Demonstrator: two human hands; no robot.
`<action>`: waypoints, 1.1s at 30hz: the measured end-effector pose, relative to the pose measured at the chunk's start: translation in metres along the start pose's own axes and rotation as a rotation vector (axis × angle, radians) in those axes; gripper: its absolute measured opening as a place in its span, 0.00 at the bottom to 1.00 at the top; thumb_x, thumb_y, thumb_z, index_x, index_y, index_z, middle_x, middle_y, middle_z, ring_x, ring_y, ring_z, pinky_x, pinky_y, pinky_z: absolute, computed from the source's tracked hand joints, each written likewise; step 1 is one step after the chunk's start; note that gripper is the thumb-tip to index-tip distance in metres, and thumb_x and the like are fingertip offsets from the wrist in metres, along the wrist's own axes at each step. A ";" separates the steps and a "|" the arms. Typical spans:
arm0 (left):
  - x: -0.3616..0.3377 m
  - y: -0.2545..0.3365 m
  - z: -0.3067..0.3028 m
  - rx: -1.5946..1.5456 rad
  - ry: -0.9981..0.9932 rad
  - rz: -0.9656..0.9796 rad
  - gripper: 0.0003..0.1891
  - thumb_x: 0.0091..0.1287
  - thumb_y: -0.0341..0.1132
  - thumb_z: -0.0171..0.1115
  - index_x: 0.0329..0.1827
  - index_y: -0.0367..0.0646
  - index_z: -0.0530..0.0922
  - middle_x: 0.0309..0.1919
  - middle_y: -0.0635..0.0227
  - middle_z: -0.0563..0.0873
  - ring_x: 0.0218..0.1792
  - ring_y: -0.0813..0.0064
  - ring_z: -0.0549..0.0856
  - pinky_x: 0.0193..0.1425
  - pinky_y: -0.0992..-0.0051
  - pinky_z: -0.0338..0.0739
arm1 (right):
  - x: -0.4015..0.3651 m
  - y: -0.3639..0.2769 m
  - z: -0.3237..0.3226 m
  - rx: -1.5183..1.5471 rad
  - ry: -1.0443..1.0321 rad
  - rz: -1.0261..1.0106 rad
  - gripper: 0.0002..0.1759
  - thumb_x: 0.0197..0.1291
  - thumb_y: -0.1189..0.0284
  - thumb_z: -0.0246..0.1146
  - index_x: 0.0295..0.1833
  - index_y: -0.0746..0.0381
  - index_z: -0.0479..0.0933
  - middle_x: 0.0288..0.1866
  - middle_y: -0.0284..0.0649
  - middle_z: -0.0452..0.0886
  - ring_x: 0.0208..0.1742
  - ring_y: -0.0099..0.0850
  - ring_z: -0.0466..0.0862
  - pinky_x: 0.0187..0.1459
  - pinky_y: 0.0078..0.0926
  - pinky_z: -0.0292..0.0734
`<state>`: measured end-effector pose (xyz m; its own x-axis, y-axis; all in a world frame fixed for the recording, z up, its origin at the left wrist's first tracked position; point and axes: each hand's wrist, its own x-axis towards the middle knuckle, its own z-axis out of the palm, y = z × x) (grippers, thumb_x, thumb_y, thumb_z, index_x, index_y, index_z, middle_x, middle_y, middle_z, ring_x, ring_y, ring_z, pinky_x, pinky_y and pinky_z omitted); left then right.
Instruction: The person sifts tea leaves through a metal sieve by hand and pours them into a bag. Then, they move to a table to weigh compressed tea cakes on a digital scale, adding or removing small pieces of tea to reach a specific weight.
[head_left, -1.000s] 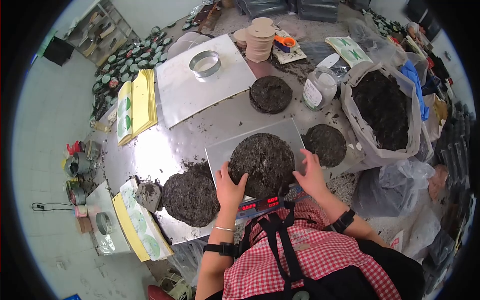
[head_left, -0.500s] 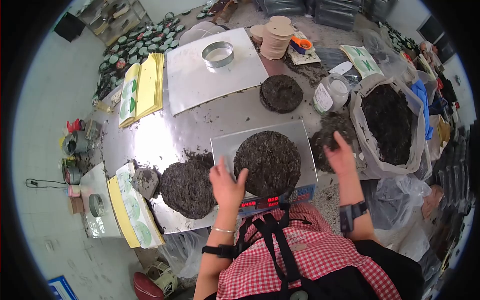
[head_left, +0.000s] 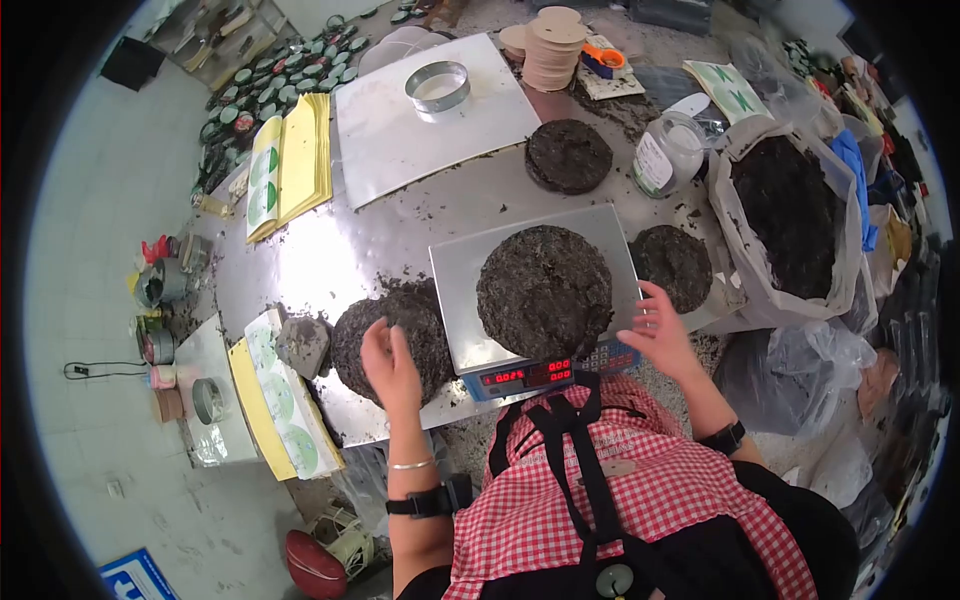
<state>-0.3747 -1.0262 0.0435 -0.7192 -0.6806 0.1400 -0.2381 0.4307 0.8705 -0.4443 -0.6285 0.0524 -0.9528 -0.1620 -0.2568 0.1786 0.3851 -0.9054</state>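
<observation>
A round, dark, fibrous pressed cake lies on the metal pan of a digital scale with red digits lit on its blue front panel. My left hand is over the front of a larger dark cake left of the scale, thumb apart from the fingers and nothing visible in it. At the scale's right edge is my right hand, fingers spread, holding nothing. Just beyond its fingertips sits a smaller dark cake. Another round dark cake rests behind the scale.
On the right stands a lined bag of dark loose material, beside a clear jar. A metal ring sits on a white board at the back. Round discs are stacked there. A grey stone-like block lies left.
My right hand has let go of dark material at the right and come nearer the scale. My left hand has moved left from the scale's cake. The red digits have changed.
</observation>
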 end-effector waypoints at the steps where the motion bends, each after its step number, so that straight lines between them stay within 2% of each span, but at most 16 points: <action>1: 0.002 0.015 0.012 0.050 -0.059 -0.001 0.17 0.73 0.37 0.62 0.59 0.36 0.78 0.46 0.60 0.81 0.43 0.70 0.81 0.49 0.70 0.77 | -0.003 -0.018 0.003 0.000 0.007 -0.005 0.45 0.54 0.66 0.77 0.75 0.56 0.61 0.59 0.48 0.74 0.50 0.32 0.81 0.52 0.29 0.79; 4: 0.003 0.025 0.049 0.110 -0.158 0.058 0.21 0.71 0.39 0.65 0.61 0.37 0.77 0.45 0.61 0.82 0.40 0.73 0.79 0.47 0.71 0.77 | -0.003 -0.047 0.017 -0.113 0.058 0.161 0.51 0.51 0.60 0.79 0.75 0.60 0.58 0.62 0.56 0.70 0.56 0.40 0.79 0.57 0.34 0.77; 6: 0.001 0.019 0.078 0.195 -0.231 0.122 0.30 0.64 0.44 0.72 0.65 0.37 0.74 0.48 0.57 0.81 0.43 0.66 0.82 0.49 0.67 0.79 | 0.007 -0.030 0.037 -0.340 0.241 -0.160 0.55 0.50 0.56 0.79 0.75 0.65 0.54 0.63 0.63 0.66 0.62 0.51 0.73 0.63 0.42 0.72; 10: -0.024 0.043 0.106 0.382 -0.284 0.125 0.41 0.53 0.49 0.79 0.67 0.38 0.71 0.51 0.52 0.81 0.48 0.56 0.84 0.52 0.61 0.80 | 0.032 -0.017 0.068 -0.372 0.185 -0.017 0.56 0.47 0.66 0.80 0.74 0.65 0.51 0.64 0.66 0.64 0.67 0.61 0.67 0.68 0.48 0.67; 12: -0.023 0.047 0.108 0.403 -0.279 0.116 0.44 0.50 0.50 0.81 0.67 0.39 0.71 0.51 0.51 0.81 0.49 0.53 0.85 0.52 0.59 0.80 | 0.040 -0.012 0.053 -0.351 0.237 -0.089 0.56 0.43 0.71 0.81 0.73 0.62 0.52 0.63 0.64 0.65 0.65 0.57 0.71 0.65 0.47 0.71; 14: -0.025 0.050 0.105 0.398 -0.352 0.050 0.44 0.48 0.50 0.82 0.66 0.39 0.72 0.52 0.51 0.82 0.49 0.55 0.85 0.52 0.60 0.81 | 0.035 -0.034 0.029 0.298 0.012 0.220 0.53 0.45 0.75 0.79 0.73 0.57 0.54 0.61 0.59 0.67 0.60 0.49 0.76 0.58 0.41 0.77; 15: -0.026 0.044 0.107 0.365 -0.306 0.100 0.42 0.48 0.49 0.82 0.64 0.39 0.73 0.49 0.52 0.83 0.46 0.56 0.86 0.50 0.61 0.81 | 0.034 -0.055 0.026 0.609 0.002 0.299 0.48 0.48 0.80 0.76 0.72 0.56 0.58 0.58 0.51 0.72 0.54 0.38 0.80 0.54 0.34 0.79; 16: -0.027 0.044 0.107 0.359 -0.313 0.099 0.42 0.48 0.49 0.82 0.64 0.39 0.73 0.49 0.52 0.83 0.46 0.56 0.86 0.50 0.61 0.81 | 0.037 -0.051 0.035 0.604 0.010 0.301 0.48 0.48 0.80 0.76 0.72 0.56 0.58 0.58 0.51 0.72 0.54 0.38 0.80 0.54 0.34 0.79; 18: -0.026 0.047 0.107 0.336 -0.365 -0.007 0.42 0.49 0.49 0.81 0.65 0.41 0.72 0.52 0.52 0.81 0.49 0.50 0.83 0.53 0.58 0.79 | 0.042 -0.022 0.062 0.530 0.135 0.014 0.41 0.51 0.82 0.74 0.69 0.57 0.62 0.55 0.45 0.76 0.54 0.33 0.81 0.55 0.30 0.78; 19: -0.027 0.046 0.107 0.322 -0.345 0.026 0.41 0.49 0.49 0.81 0.64 0.40 0.73 0.47 0.54 0.82 0.44 0.53 0.83 0.49 0.59 0.79 | 0.040 -0.001 0.077 0.376 0.195 -0.049 0.40 0.51 0.78 0.76 0.69 0.59 0.64 0.53 0.42 0.78 0.54 0.33 0.81 0.57 0.32 0.76; 20: -0.026 0.048 0.106 0.315 -0.346 0.024 0.41 0.49 0.49 0.81 0.64 0.40 0.73 0.47 0.54 0.82 0.44 0.53 0.83 0.49 0.59 0.79 | 0.031 0.006 0.080 0.018 0.249 -0.190 0.40 0.55 0.73 0.74 0.71 0.62 0.62 0.59 0.47 0.75 0.61 0.41 0.77 0.65 0.38 0.70; 24: -0.025 0.049 0.099 0.331 -0.356 0.026 0.37 0.49 0.47 0.82 0.58 0.36 0.75 0.32 0.60 0.80 0.31 0.63 0.81 0.37 0.64 0.76 | 0.026 0.009 0.059 -0.219 0.317 -0.302 0.43 0.62 0.65 0.69 0.75 0.69 0.55 0.69 0.58 0.65 0.71 0.52 0.66 0.73 0.45 0.57; 29: -0.030 0.062 0.110 0.169 -0.487 -0.097 0.34 0.53 0.42 0.81 0.58 0.33 0.75 0.44 0.54 0.86 0.43 0.61 0.88 0.50 0.67 0.81 | 0.036 0.019 0.093 -0.119 0.194 -0.141 0.48 0.68 0.62 0.64 0.78 0.75 0.44 0.75 0.65 0.56 0.76 0.59 0.57 0.77 0.48 0.50; 30: -0.027 0.057 0.113 0.166 -0.478 -0.100 0.34 0.53 0.42 0.81 0.58 0.33 0.75 0.44 0.54 0.86 0.43 0.61 0.88 0.50 0.67 0.81 | 0.043 0.012 0.101 -0.116 0.210 -0.069 0.45 0.69 0.66 0.64 0.79 0.74 0.45 0.76 0.62 0.58 0.77 0.52 0.60 0.76 0.45 0.54; 32: -0.010 0.046 0.121 -0.123 -0.409 -0.201 0.32 0.54 0.39 0.80 0.56 0.33 0.73 0.45 0.47 0.87 0.48 0.55 0.87 0.57 0.64 0.80 | 0.073 -0.023 0.091 0.514 0.092 0.065 0.40 0.68 0.73 0.64 0.79 0.69 0.51 0.72 0.53 0.67 0.73 0.42 0.69 0.72 0.39 0.63; 33: 0.004 0.057 0.120 -0.189 -0.422 -0.251 0.30 0.59 0.36 0.77 0.59 0.32 0.71 0.47 0.53 0.87 0.48 0.60 0.87 0.57 0.66 0.79 | 0.093 -0.038 0.084 0.515 0.080 0.054 0.40 0.68 0.73 0.64 0.79 0.69 0.51 0.72 0.53 0.67 0.73 0.42 0.69 0.72 0.39 0.63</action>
<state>-0.4693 -0.9334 0.0367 -0.8648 -0.4343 -0.2520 -0.3428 0.1441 0.9283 -0.5188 -0.7342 0.0349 -0.9510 -0.0767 -0.2995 0.3066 -0.1088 -0.9456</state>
